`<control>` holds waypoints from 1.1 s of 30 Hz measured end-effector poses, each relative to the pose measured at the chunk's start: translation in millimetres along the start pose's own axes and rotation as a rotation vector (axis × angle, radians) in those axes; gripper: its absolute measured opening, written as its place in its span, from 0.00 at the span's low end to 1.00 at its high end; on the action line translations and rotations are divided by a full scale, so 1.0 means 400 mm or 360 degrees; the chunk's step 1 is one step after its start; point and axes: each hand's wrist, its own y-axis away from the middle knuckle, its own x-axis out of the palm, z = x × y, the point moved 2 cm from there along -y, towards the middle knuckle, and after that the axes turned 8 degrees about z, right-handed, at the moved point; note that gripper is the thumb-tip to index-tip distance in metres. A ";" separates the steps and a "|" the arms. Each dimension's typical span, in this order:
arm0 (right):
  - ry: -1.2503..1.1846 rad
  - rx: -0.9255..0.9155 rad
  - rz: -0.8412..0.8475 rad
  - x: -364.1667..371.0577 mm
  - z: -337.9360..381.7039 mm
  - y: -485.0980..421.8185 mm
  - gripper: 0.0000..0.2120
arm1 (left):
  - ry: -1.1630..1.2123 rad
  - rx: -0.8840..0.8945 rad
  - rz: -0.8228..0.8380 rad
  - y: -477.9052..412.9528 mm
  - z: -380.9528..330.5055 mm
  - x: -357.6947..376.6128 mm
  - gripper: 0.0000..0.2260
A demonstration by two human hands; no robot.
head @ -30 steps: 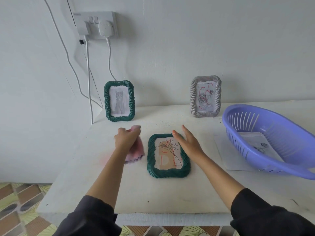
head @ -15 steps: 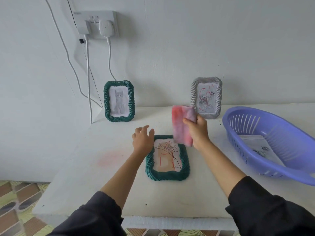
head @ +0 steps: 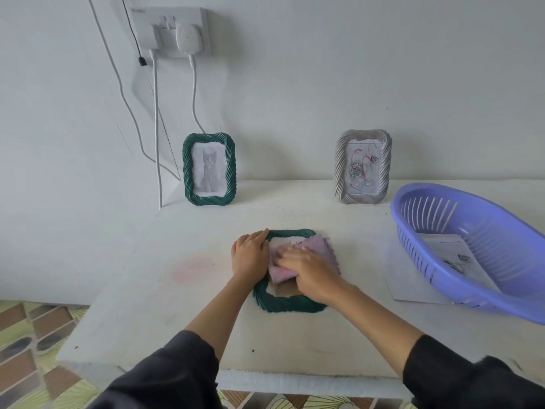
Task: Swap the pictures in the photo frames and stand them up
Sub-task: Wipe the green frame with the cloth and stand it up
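A dark green photo frame (head: 283, 304) lies flat on the white table (head: 182, 320), picture side up. A pink cloth (head: 320, 249) is spread over its glass, and my right hand (head: 312, 271) presses down on the cloth with flat fingers. My left hand (head: 249, 255) rests against the frame's left edge. At the back by the wall a second green frame (head: 209, 169) with a cat picture stands upright. A grey frame (head: 363, 166) with a rose drawing stands upright to its right.
A purple slotted basket (head: 483, 278) with printed sheets inside stands at the right, on a sheet of paper (head: 413, 287). A wall socket (head: 174, 31) with white cables hangs above the left rear. A faint pink smear (head: 191, 268) marks the table.
The pink cloth passed from my left hand to my right hand, which lifted it over the frame and now presses it onto the glass. My left hand moved to the frame's left edge.
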 end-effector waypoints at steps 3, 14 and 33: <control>-0.0110 -0.0162 0.0211 -0.019 0.012 0.073 0.32 | 0.0003 0.0006 0.0009 -0.001 -0.002 -0.001 0.19; -0.0269 0.0080 0.0128 -0.028 -0.030 0.026 0.16 | -0.0051 0.0047 0.0038 0.002 -0.001 -0.003 0.19; -0.0042 -0.0002 0.0273 -0.105 -0.083 0.125 0.21 | -0.0005 0.0062 0.0058 -0.004 0.001 -0.001 0.19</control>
